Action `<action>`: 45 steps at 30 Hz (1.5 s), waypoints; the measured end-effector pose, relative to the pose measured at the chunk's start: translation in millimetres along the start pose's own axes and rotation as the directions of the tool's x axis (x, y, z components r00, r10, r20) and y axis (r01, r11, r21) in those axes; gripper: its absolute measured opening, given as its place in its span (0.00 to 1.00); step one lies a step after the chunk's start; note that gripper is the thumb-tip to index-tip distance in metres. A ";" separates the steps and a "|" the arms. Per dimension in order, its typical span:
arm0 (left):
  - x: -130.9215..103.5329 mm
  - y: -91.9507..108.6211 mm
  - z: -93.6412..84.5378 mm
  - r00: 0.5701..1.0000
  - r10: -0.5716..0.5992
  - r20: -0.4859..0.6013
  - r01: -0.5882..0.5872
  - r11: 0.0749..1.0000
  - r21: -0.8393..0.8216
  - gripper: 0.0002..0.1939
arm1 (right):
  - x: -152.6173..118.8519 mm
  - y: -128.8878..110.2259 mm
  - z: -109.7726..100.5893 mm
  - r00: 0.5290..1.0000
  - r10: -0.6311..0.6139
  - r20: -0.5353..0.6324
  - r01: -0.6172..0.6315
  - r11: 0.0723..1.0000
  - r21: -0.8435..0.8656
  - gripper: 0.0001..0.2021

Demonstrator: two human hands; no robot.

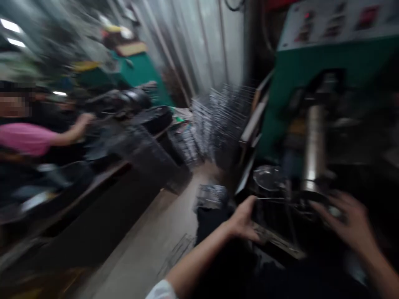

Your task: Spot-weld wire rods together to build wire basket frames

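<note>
My left hand [245, 220] is at the lower middle, its thumb and fingers apart around the end of a thin wire part [271, 199]. Motion blur hides whether it grips the wire. Below its fingers runs a flat metal bar [279, 243]. My right hand [350, 220] is at the lower right with fingers spread, beside the lower end of a shiny metal cylinder [314, 149] on a green machine [288, 83]. Nothing is plainly held in it. A round wire piece [267, 176] lies left of the cylinder.
Many wire racks [221, 120] are stacked by the corrugated wall [205, 41]. A small metal stack [212, 194] stands near my left forearm. On the left, a person in a pink sleeve [28, 138] works behind a long dark bench [102, 220]. Another green machine [141, 68] stands behind.
</note>
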State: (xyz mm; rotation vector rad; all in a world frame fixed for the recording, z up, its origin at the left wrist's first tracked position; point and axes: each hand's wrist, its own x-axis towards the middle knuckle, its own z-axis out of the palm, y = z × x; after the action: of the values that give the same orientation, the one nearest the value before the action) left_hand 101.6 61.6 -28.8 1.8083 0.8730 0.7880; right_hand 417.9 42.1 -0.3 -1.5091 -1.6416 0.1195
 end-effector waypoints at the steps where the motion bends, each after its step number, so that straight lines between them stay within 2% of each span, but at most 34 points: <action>1: -0.4 -0.4 -0.7 1.000 0.019 0.015 -0.019 0.999 -0.034 0.52 | -2.6 -1.0 -8.2 1.000 -0.014 0.024 0.015 0.999 -0.029 0.26; 4: 2.5 -1.7 -0.6 0.998 0.057 -0.005 -0.057 0.998 -0.022 0.45 | 1.8 -7.7 -15.0 0.997 -0.030 0.065 0.037 0.995 -0.094 0.25; 7: 4.4 1.4 2.6 0.995 0.095 -0.020 -0.095 0.995 0.009 0.43 | 8.2 -14.3 -13.7 0.997 -0.031 0.076 0.039 0.992 -0.117 0.26; 11: 5.2 -3.8 5.9 0.990 0.141 -0.004 -0.140 0.989 0.054 0.45 | 7.0 -17.2 -16.5 0.997 -0.037 0.065 0.044 0.994 -0.097 0.25; 15: 6.5 -16.8 8.2 0.985 0.170 -0.006 -0.169 0.981 0.092 0.52 | 3.8 -16.3 -15.4 0.996 -0.071 0.050 0.077 0.989 -0.126 0.23; 17: 7.4 -18.3 9.1 0.985 0.172 -0.012 -0.170 0.981 0.090 0.53 | 3.3 -16.2 -13.3 0.996 -0.083 0.040 0.088 0.985 -0.145 0.23; 22: 9.9 -10.1 8.8 0.988 0.150 -0.024 -0.149 0.987 0.055 0.46 | 3.8 -14.2 -11.7 0.994 -0.068 0.083 0.077 0.991 -0.109 0.22; 26: 11.7 -10.4 8.1 0.987 0.159 -0.032 -0.158 0.987 0.025 0.49 | 4.4 -8.7 -11.3 0.994 -0.057 0.091 0.067 0.991 -0.113 0.22; 36: 16.0 -15.2 11.7 0.983 0.177 -0.043 -0.176 0.984 0.034 0.45 | 9.0 -5.8 -10.6 0.995 -0.018 0.097 0.023 0.999 -0.050 0.25; 45: 17.2 -16.3 13.3 0.985 0.167 -0.039 -0.166 0.986 0.017 0.46 | 13.6 -6.0 -13.0 0.994 -0.020 0.109 0.021 1.000 -0.012 0.22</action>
State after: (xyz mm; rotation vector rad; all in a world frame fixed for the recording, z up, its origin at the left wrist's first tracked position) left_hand 118.0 74.6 -46.2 1.9013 0.7614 0.9291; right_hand 423.3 46.0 18.3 -1.5188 -1.7467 0.1829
